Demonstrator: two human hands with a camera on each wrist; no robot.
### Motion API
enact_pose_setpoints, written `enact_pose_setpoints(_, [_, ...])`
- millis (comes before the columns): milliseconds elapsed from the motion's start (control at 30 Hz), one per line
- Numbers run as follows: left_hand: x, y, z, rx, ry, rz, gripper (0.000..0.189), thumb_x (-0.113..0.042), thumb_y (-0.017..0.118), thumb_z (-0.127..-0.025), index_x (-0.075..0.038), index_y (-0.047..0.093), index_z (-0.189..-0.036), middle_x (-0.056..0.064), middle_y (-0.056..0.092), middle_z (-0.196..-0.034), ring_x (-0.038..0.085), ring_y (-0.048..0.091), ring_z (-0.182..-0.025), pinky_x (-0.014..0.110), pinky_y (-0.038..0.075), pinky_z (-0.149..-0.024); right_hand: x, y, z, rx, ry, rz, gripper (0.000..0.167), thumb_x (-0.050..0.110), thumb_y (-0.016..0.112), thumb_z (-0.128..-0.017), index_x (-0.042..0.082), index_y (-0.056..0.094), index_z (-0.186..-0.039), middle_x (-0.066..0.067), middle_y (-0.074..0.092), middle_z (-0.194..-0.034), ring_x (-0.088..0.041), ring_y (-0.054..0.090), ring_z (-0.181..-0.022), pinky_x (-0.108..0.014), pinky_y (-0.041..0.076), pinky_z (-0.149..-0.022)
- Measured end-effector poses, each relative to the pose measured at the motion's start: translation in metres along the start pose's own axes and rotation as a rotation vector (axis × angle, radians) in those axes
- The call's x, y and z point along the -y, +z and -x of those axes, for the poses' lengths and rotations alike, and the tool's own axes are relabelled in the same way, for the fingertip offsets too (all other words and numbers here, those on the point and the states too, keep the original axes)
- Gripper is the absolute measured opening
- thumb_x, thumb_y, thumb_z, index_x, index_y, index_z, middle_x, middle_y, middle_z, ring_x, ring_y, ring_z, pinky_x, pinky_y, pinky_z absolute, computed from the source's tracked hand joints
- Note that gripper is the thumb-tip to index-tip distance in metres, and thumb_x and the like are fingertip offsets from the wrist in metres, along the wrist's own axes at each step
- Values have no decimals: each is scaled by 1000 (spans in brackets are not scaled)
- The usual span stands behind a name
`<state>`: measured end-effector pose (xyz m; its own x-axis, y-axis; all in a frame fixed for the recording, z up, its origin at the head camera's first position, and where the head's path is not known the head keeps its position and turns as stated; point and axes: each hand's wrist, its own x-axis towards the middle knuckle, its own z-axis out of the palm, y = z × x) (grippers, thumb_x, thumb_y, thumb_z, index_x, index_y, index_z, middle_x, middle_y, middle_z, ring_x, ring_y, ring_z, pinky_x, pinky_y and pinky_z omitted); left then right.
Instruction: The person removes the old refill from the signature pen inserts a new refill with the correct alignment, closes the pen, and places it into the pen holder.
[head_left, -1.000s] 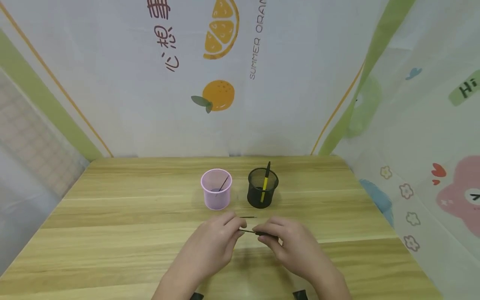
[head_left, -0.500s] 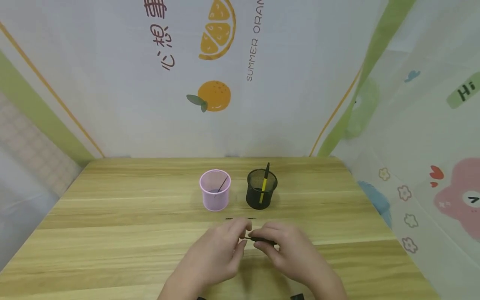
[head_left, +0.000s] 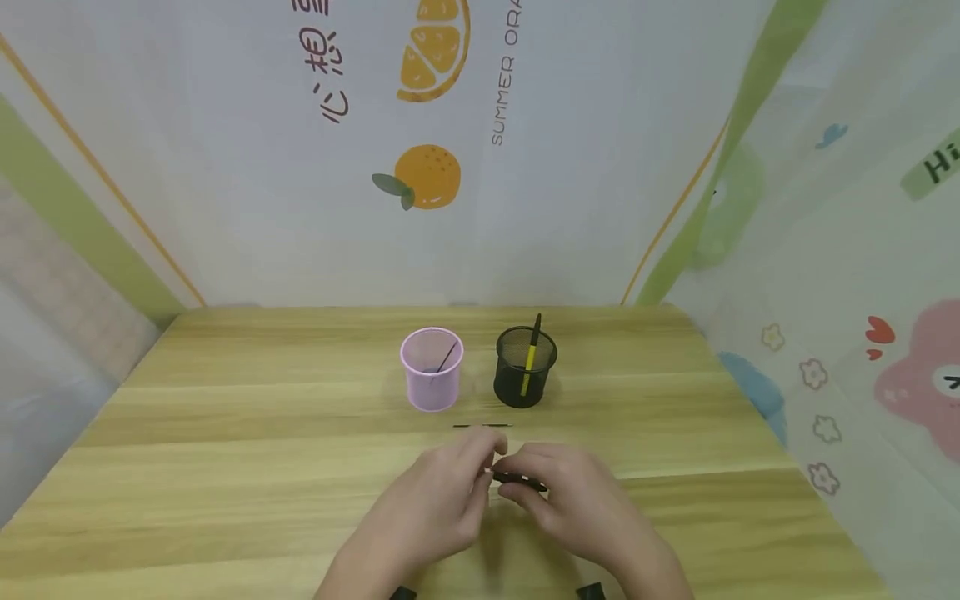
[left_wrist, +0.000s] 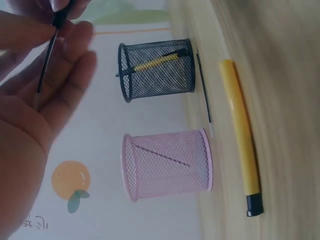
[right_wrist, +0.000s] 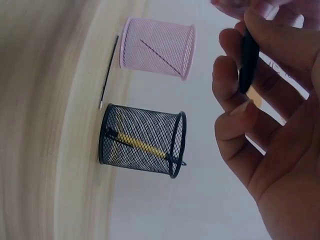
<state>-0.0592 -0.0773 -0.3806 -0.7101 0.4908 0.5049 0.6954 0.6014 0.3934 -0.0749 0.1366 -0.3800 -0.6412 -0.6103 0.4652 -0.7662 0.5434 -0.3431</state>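
In the head view, my two hands meet over the front of the wooden table. My right hand (head_left: 577, 500) pinches the black front section of a pen (right_wrist: 248, 60) between thumb and fingers. From that section a thin dark pen refill (left_wrist: 46, 65) runs into my left hand (head_left: 442, 500), whose thumb and fingers pinch it. The yellow pen barrel (left_wrist: 241, 130) with a black end lies on the table in the left wrist view; the head view does not show it. Another thin refill (head_left: 482, 426) lies flat just beyond my hands.
Beyond the hands stand a pink mesh cup (head_left: 432, 387) and, to its right, a black mesh cup (head_left: 517, 387). A thin dark refill (right_wrist: 160, 57) leans inside the pink one. The black cup holds a yellow and black pen (head_left: 532, 354). A printed curtain (head_left: 555, 208) hangs behind.
My hands have drawn closer together. The length of refill showing between them has shrunk, and the black pen section now reaches my left fingertips. The loose refill on the table shows more fully.
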Motion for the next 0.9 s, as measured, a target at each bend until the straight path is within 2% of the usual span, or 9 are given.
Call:
enact_pose_setpoints(133, [-2, -1, 2, 64, -69, 34, 52, 7, 60, -80, -13, 57, -127, -8, 57, -111, 1, 51, -75, 14, 49, -69, 4, 5, -1, 15, -4, 19, 17, 15, 83, -91, 24, 79, -106, 17, 76, -94, 7, 61, -79, -13, 52, -74])
enact_pose_setpoints(200, [-3, -1, 2, 102, -88, 30, 57, 7, 59, -77, -15, 55, -130, -9, 55, -111, 0, 50, -73, 15, 48, -68, 5, 7, -1, 8, -4, 44, 18, 16, 84, -90, 24, 80, -106, 17, 77, -94, 6, 62, -79, -14, 53, -74])
enact_pose_setpoints(300, [-2, 0, 2, 135, -79, 14, 59, 6, 59, -75, -15, 54, -131, -7, 54, -112, 3, 50, -70, 16, 48, -66, 7, 9, -1, 10, -1, 89, 18, 17, 85, -89, 25, 80, -104, 17, 76, -91, 6, 61, -76, -14, 52, -72])
enact_pose_setpoints(400, [0, 3, 5, 160, -56, 14, 60, 6, 59, -77, -12, 53, -133, -4, 56, -119, 6, 55, -75, 19, 52, -71, 9, 11, 2, 20, -1, 115, 17, 16, 85, -89, 24, 81, -103, 17, 76, -90, 6, 61, -75, -15, 52, -70])
enact_pose_setpoints(500, [1, 4, 4, 181, -50, 21, 62, 7, 60, -79, -10, 50, -138, 0, 57, -129, 9, 63, -94, 25, 58, -86, 7, 9, 1, 36, -6, 121, 16, 15, 84, -88, 24, 80, -102, 17, 75, -87, 7, 60, -72, -14, 50, -68])
enact_pose_setpoints(633, [11, 1, 7, 191, -124, 6, 65, 5, 62, -84, -8, 48, -146, 4, 57, -142, 17, 63, -126, 37, 57, -107, 1, 5, -2, 72, -4, 132, 15, 14, 81, -91, 24, 79, -103, 16, 75, -86, 6, 62, -74, -15, 51, -67])
enact_pose_setpoints(700, [18, -3, 10, 192, -175, -33, 59, 3, 66, -87, -8, 53, -143, 4, 59, -140, 21, 63, -129, 42, 56, -108, -2, 2, -4, 86, 13, 146, 14, 16, 80, -92, 25, 78, -103, 16, 75, -85, 6, 62, -74, -16, 50, -65])
enact_pose_setpoints(800, [30, -9, 13, 212, -258, -122, 40, -5, 75, -91, -10, 65, -129, 1, 66, -126, 22, 67, -116, 46, 59, -98, -10, -1, -8, 90, 45, 148, 13, 18, 79, -94, 26, 78, -105, 17, 75, -87, 8, 59, -74, -16, 49, -64])
enact_pose_setpoints(900, [38, -13, 17, 253, -315, -197, 26, -14, 81, -91, -13, 72, -116, -1, 71, -112, 23, 68, -107, 51, 58, -91, -19, 2, -10, 41, 44, 136, 13, 18, 79, -94, 26, 78, -104, 19, 72, -85, 9, 56, -72, -14, 46, -63])
